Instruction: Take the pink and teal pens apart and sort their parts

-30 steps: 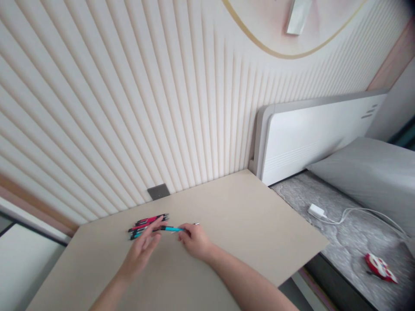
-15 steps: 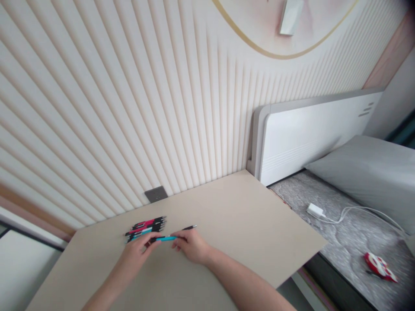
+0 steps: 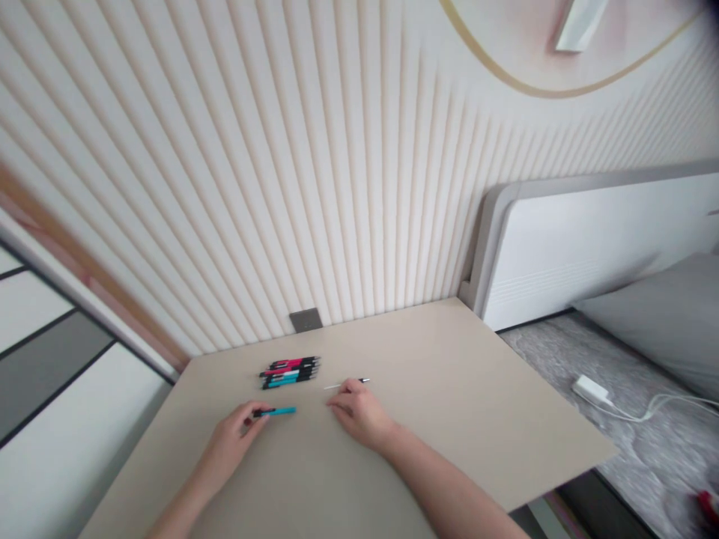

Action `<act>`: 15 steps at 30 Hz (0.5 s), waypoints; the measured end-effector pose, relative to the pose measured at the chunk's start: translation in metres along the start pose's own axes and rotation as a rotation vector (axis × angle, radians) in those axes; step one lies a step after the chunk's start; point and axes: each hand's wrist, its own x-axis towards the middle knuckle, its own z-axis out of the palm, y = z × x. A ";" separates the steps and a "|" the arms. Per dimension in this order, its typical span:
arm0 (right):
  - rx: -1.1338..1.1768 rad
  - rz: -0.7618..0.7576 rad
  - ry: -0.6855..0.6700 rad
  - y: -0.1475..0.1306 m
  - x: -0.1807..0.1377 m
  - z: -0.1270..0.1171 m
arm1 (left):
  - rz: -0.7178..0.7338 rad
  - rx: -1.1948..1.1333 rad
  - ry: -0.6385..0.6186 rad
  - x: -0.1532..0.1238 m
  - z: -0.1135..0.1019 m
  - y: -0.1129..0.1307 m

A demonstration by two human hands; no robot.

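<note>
My left hand [image 3: 239, 430] pinches the black end of a blue pen barrel [image 3: 282, 411], which points right just above or on the table. My right hand [image 3: 359, 412] has its fingers closed round the pen's front part. A black grip with a silver tip [image 3: 364, 380] sticks out on its right, and a thin pale refill [image 3: 332, 386] shows on its left. Beyond my left hand lies a row of several pens [image 3: 289, 372], red and blue with black ends, tips to the right.
The beige table [image 3: 427, 374] meets a ribbed wall with a dark socket plate [image 3: 306, 320]. To the right is a bed with a white headboard [image 3: 595, 254], a grey pillow [image 3: 668, 314] and a white charger [image 3: 589, 389] with its cable.
The pen has come apart: my right hand has drawn the front part and refill away from the blue barrel, which stays in my left hand. The view has turned left.
</note>
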 end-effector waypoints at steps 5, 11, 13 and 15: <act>0.011 0.070 -0.022 -0.001 -0.002 0.001 | 0.092 0.036 0.141 -0.013 0.011 -0.010; 0.043 0.159 -0.019 -0.002 -0.002 0.000 | 0.145 -0.055 0.137 -0.025 0.009 -0.010; 0.057 0.193 -0.015 -0.001 -0.003 0.000 | 0.148 -0.083 0.141 -0.027 0.007 -0.009; 0.064 0.213 -0.006 0.001 -0.004 0.001 | 0.172 -0.100 0.116 -0.028 0.007 -0.008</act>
